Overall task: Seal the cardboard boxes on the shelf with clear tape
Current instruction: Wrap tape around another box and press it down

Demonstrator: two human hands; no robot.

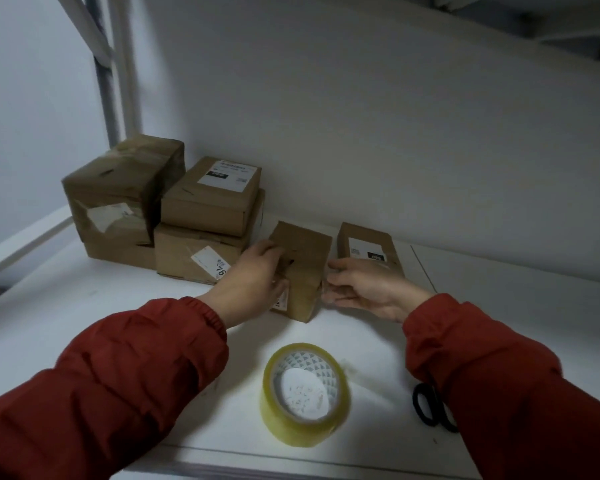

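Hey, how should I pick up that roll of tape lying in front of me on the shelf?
The tape roll lies flat, hole facing up, so come straight down from above: fingers into the core, thumb on the outer wall at its near side. Both the left hand and the right hand are at the small box now, so one must let go first.

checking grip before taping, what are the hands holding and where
The left hand grips the small cardboard box by its upper left edge. The right hand has fingertips at the box's right side; whether it grips or only touches cannot be told.
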